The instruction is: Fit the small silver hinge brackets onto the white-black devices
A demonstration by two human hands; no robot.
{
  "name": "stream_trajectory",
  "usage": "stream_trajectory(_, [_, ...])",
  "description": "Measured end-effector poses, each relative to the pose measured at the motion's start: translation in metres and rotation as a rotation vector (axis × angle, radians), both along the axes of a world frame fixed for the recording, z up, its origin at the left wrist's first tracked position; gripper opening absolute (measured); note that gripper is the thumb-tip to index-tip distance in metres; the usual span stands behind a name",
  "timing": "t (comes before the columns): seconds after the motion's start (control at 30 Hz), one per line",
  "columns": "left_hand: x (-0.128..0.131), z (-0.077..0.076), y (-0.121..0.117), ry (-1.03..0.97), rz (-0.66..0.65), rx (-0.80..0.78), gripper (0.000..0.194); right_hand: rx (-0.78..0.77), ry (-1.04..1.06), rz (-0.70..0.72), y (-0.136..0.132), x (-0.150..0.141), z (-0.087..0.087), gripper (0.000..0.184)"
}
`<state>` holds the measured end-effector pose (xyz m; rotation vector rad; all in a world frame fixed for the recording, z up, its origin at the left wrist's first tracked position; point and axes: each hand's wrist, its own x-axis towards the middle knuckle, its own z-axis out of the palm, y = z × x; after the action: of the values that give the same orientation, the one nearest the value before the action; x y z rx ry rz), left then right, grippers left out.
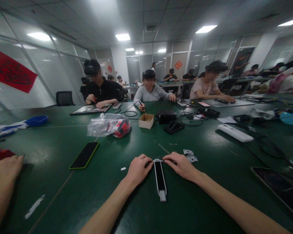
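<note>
A slim white-framed device [160,177] with a long dark face lies on the green table in front of me, a pale grey tab at its near end. My left hand [138,168] is closed, thumb and fingers pinched at the device's far left corner. From the other side, my right hand [182,166] reaches its fingertips to the far right corner. It is closed around a thin dark tool [174,162], mostly hidden by the fingers. Small grey metal plates [191,157] with holes lie just beyond my right hand. A small white scrap [123,168] is left of my left hand.
A green-edged phone [85,155] lies left, a dark tablet [279,187] right. Farther off are a plastic bag [109,125], a small box [146,121], a black box [166,116], a white case [235,133] and cables. Another person's hand [6,165] rests at far left; co-workers sit opposite.
</note>
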<state>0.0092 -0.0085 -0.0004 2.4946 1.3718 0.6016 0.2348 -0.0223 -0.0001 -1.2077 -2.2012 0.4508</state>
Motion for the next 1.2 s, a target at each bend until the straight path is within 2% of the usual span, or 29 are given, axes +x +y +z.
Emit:
stream_trajectory(0.43, [0.0006, -0.0008, 0.0004, 0.013, 0.004, 0.007, 0.023, 0.012, -0.021, -0.008, -0.0003, -0.0032, 0.0002, 0.022])
stream_trajectory(0.73, [0.0003, -0.0037, 0.0019, 0.016, 0.004, 0.018, 0.023, -0.136, 0.08, -0.1, -0.0049, -0.009, 0.0079, 0.021])
stream_trajectory(1.2, [-0.001, -0.0033, 0.0024, 0.025, -0.007, 0.019, 0.022, -0.137, 0.069, -0.107, -0.0043, -0.0069, 0.0072, 0.02])
